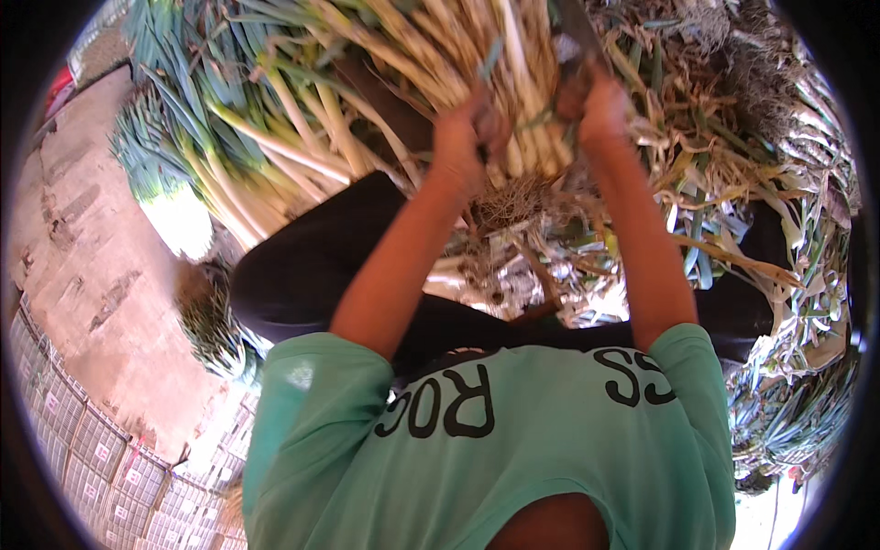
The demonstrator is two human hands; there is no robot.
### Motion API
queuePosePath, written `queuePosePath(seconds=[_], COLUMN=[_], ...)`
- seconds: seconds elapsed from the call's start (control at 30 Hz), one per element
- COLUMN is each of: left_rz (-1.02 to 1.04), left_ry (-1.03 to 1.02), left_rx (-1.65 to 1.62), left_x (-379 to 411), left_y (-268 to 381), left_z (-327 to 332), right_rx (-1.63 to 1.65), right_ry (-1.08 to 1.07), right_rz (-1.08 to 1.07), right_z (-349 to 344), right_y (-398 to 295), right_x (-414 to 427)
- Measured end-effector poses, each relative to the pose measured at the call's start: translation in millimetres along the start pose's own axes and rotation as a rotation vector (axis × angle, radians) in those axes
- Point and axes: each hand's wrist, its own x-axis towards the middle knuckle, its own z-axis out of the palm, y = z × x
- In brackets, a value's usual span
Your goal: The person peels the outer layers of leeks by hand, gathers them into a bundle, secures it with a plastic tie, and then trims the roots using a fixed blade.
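A bundle of leek-like stalks (526, 148) lies before me, its brown fibrous roots (515, 203) towards my body. A thin green tie (536, 122) crosses the pale stalks just above the roots. My left hand (474, 130) is closed at the bundle's left side, and a blue-green strip (491, 58) rises above it. At the right side, my right hand (603, 106) is curled where the tie leads to it. Both hands are motion-blurred and their fingertips are partly hidden. A dark flat piece (581, 31), possibly a blade, extends beyond my right hand.
Loose green-topped leeks (275, 137) lie to the left, beside a trimmed bundle (172, 199) on the concrete floor (96, 275). Dry leaves and peelings (715, 179) cover the right side. Further bundles (790, 419) sit behind at right. Stacked crates (103, 467) stand at lower left.
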Motion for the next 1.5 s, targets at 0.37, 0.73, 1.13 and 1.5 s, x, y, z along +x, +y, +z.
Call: queuePosePath(seconds=[0.37,0.73,1.13,1.5], left_rz=[0.116,-0.003,0.142,-0.018], left_ry=[0.018,0.094,-0.986,-0.821], left_rx=[0.214,0.681,2.430,0.680], left_x=[-8.0,6.9,39.5,63.8], left_y=[-6.1,-1.0,17.9,-30.7], left_z=[-21.7,-3.1,48.8,-28.1], right_rx=[0.015,0.082,-0.088,0.018], right_ry=[-0.187,0.047,0.179,-0.081], right_rz=[-0.020,0.154,0.012,0.171], right_z=[-10.9,-33.1,-27.3,-28.1], right_y=[37.2,62.5,66.1,36.4], right_x=[19.1,51.7,59.9,33.1])
